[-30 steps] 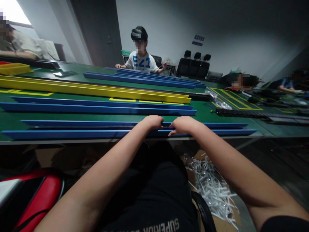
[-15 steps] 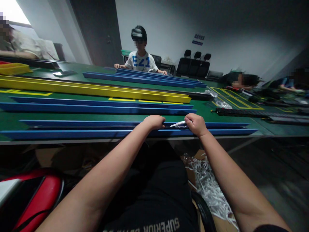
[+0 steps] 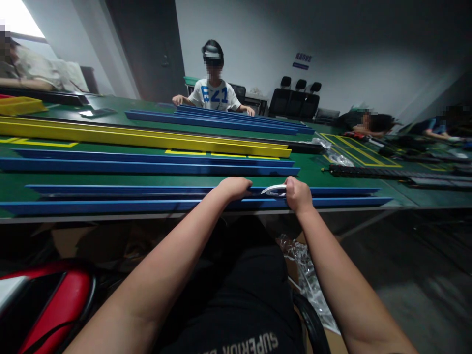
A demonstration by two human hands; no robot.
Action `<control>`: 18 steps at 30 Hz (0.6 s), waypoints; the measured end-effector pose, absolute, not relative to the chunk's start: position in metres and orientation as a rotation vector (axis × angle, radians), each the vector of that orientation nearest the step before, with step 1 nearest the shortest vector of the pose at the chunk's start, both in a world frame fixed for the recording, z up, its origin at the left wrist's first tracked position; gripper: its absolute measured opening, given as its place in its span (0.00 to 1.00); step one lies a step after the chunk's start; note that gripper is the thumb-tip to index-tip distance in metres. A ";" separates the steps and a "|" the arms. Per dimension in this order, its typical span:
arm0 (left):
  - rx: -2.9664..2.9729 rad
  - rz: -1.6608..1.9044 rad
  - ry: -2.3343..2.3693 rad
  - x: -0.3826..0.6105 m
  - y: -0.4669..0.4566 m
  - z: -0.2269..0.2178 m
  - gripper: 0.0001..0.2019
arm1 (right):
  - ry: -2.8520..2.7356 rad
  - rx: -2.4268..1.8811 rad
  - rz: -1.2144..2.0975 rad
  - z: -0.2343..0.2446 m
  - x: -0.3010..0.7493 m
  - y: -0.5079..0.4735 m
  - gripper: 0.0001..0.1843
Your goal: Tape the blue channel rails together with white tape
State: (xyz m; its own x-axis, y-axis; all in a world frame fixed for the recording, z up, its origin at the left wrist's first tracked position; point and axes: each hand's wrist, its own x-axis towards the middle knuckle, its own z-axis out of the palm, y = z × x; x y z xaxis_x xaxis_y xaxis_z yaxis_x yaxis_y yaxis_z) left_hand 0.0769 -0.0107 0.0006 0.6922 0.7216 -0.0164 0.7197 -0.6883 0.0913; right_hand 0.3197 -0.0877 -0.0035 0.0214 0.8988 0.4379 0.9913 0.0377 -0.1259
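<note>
A long blue channel rail (image 3: 110,204) lies along the near edge of the green table (image 3: 14,182). My left hand (image 3: 233,187) rests closed on the rail's top edge, fingers curled over it. Just to its right, my right hand (image 3: 297,193) is closed on a thin white strip (image 3: 273,189) that curves up from the rail between the two hands. Both forearms reach forward from my lap.
More blue rails (image 3: 147,164) and a long yellow rail (image 3: 147,137) lie further back. A person in a white shirt (image 3: 214,93) sits across the table; other people sit at the right and far left. White strip scraps (image 3: 306,280) lie in a box below. A red chair (image 3: 55,300) stands at left.
My right hand has lifted off the rail and drawn the white strip up and to the right. The left hand has stayed on the rail.
</note>
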 end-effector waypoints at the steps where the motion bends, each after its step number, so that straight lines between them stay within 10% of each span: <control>1: 2.799 0.033 1.212 0.077 -0.011 0.001 0.17 | -1.916 -1.920 -0.330 -0.003 0.318 -0.088 0.33; 18: 2.713 -0.043 1.340 0.016 -0.009 0.001 0.14 | -1.990 -1.940 -0.297 0.003 0.255 -0.088 0.33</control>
State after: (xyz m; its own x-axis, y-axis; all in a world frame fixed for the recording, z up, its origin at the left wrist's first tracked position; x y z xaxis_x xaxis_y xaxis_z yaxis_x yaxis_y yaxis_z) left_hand 0.0161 -0.0094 0.0009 0.6086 0.7898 -0.0766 0.7931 -0.6024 0.0905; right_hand 0.2552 -0.0882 0.0035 -0.0055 0.9228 0.3852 0.9951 0.0431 -0.0891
